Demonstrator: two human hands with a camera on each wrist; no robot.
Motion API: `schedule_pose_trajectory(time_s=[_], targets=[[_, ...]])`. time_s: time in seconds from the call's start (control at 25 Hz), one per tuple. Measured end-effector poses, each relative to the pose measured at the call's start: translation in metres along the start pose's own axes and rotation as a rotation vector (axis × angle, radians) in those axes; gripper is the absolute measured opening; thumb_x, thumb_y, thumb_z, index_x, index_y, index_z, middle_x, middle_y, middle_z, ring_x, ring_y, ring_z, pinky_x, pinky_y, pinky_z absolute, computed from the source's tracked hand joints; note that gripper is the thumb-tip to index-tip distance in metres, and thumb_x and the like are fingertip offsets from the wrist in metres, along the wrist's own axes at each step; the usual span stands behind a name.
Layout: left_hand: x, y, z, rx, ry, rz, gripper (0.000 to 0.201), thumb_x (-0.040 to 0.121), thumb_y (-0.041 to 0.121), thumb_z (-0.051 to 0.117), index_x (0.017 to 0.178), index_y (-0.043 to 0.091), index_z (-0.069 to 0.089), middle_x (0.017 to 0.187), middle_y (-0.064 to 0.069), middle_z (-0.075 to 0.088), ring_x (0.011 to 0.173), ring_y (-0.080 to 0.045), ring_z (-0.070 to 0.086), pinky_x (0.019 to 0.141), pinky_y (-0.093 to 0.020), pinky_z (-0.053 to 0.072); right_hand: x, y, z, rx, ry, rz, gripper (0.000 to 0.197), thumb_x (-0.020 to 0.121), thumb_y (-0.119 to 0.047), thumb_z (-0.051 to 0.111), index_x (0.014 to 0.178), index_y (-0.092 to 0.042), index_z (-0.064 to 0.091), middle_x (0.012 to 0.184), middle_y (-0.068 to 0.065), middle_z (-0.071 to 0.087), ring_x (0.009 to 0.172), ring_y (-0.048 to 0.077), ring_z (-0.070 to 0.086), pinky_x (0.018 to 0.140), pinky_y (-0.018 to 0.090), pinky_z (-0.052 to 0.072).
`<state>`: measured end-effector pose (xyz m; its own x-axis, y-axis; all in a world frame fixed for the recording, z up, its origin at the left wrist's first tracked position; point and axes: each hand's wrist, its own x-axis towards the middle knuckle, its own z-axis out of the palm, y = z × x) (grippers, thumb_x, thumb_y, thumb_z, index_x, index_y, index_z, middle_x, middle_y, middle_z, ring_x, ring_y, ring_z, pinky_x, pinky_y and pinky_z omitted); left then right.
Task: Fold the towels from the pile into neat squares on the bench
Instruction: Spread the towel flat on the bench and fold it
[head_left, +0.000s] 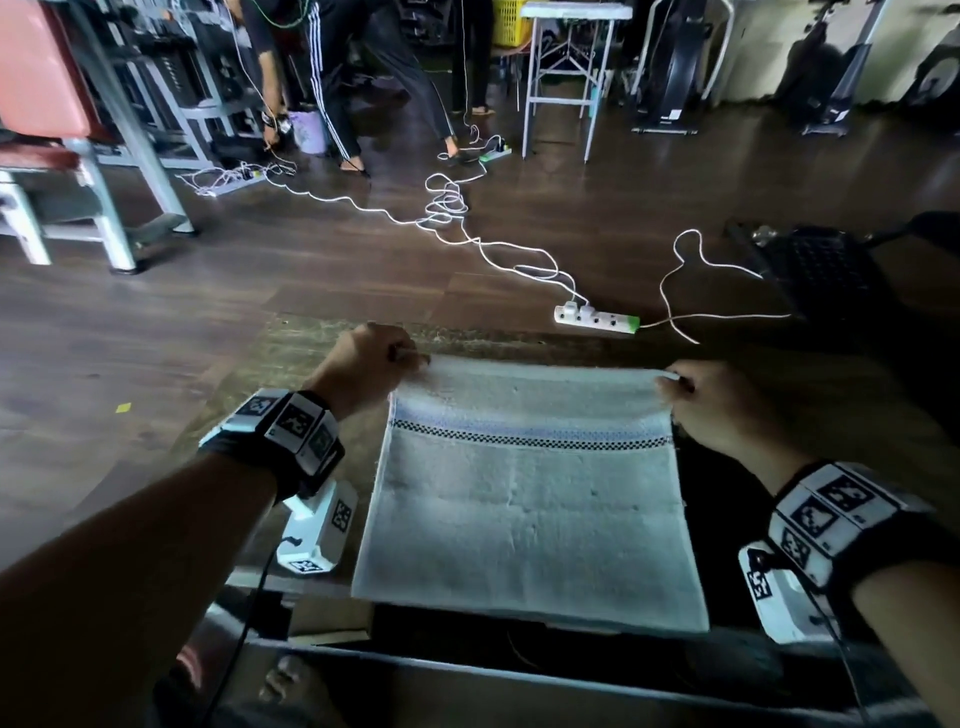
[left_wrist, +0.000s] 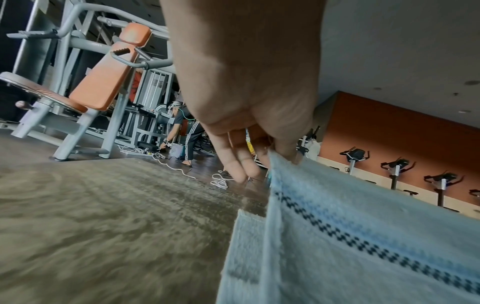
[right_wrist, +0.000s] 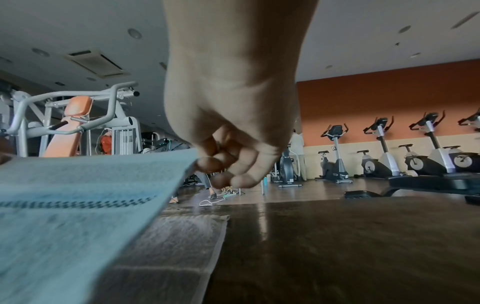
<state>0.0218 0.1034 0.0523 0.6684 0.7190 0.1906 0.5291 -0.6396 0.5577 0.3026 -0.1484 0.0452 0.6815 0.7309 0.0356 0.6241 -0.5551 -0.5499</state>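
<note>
1. the pale towel (head_left: 524, 499) with a blue band and a black checked stripe lies over the desk (head_left: 291, 358), its near edge at the desk's front and its far edge lifted just off the surface; the wrist views show a lower layer of towelling flat beneath the raised one.
2. it looks light, soft and limp: judged so because the lifted edge hangs in a gentle curve between the two holds. it will sag wherever it is unsupported, so the corners are the sensible places to hold, kept taut to carry the fold over squarely.
3. the left hand (head_left: 371, 358) pinches the far left corner, its grip closed on cloth between thumb and fingers; the right hand (head_left: 714, 400) pinches the far right corner the same way.
4. a power strip (head_left: 596, 318) and white cable (head_left: 447, 208) lie on the floor beyond the desk.
5. hard to tell: the pile of remaining towels is not in view, the desk's right side is dark, and motion blur smears the terry in both wrist views. whether the lower layer is the same towel doubled or a second one cannot be told.
</note>
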Motion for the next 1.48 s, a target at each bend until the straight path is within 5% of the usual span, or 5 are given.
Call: schedule_pose_trajectory(time_s=[0.2, 0.4, 0.76, 1.04, 1.48], targets=[[0.060, -0.016, 0.041, 0.110, 0.042, -0.080, 0.007, 0.082, 0.030, 0.072, 0.082, 0.023, 0.071, 0.081, -0.002, 0.070, 0.078, -0.023, 0.066, 0.068, -0.028, 0.051, 0.064, 0.012, 0.029, -0.217, 0.105, 0.071, 0.023, 0.089, -0.031, 0.057, 0.071, -0.017, 0.060, 0.068, 0.000, 0.063, 0.070, 0.026, 0.063, 0.064, 0.032, 0.051], [0.073, -0.042, 0.084, 0.187, -0.069, -0.157, 0.024, 0.082, 0.042, 0.073, 0.097, 0.024, 0.069, 0.092, 0.000, 0.069, 0.085, -0.023, 0.066, 0.076, -0.037, 0.056, 0.085, 0.033, 0.071, -0.198, -0.043, -0.075, 0.022, 0.089, -0.024, 0.065, 0.110, -0.024, 0.069, 0.107, 0.000, 0.063, 0.100, 0.023, 0.063, 0.085, 0.039, 0.054], [0.027, -0.018, 0.051, 0.295, -0.067, -0.169, 0.016, 0.076, 0.019, 0.071, 0.089, 0.025, 0.064, 0.095, -0.007, 0.070, 0.090, -0.028, 0.066, 0.076, -0.043, 0.057, 0.035, -0.003, 0.046, 0.224, 0.042, -0.150, 0.016, 0.085, -0.012, 0.073, 0.085, -0.024, 0.062, 0.084, -0.008, 0.067, 0.080, 0.011, 0.064, 0.067, 0.025, 0.046], [-0.034, 0.083, 0.068, -0.087, -0.130, 0.388, 0.022, 0.080, 0.027, 0.069, 0.101, 0.025, 0.064, 0.100, 0.012, 0.061, 0.085, -0.010, 0.061, 0.073, -0.030, 0.053, -0.045, -0.056, 0.058, 0.400, -0.036, -0.366, 0.021, 0.077, -0.003, 0.079, 0.085, -0.018, 0.066, 0.076, -0.013, 0.069, 0.070, 0.000, 0.064, 0.064, 0.014, 0.047], [-0.022, 0.068, 0.081, -0.199, -0.008, 0.250, 0.010, 0.079, 0.026, 0.072, 0.083, 0.024, 0.062, 0.073, 0.009, 0.067, 0.069, -0.008, 0.064, 0.062, -0.034, 0.053, -0.023, -0.076, 0.076, 0.476, -0.024, -0.281, 0.027, 0.081, 0.000, 0.071, 0.098, -0.020, 0.065, 0.091, -0.013, 0.069, 0.088, -0.003, 0.065, 0.078, 0.012, 0.050]])
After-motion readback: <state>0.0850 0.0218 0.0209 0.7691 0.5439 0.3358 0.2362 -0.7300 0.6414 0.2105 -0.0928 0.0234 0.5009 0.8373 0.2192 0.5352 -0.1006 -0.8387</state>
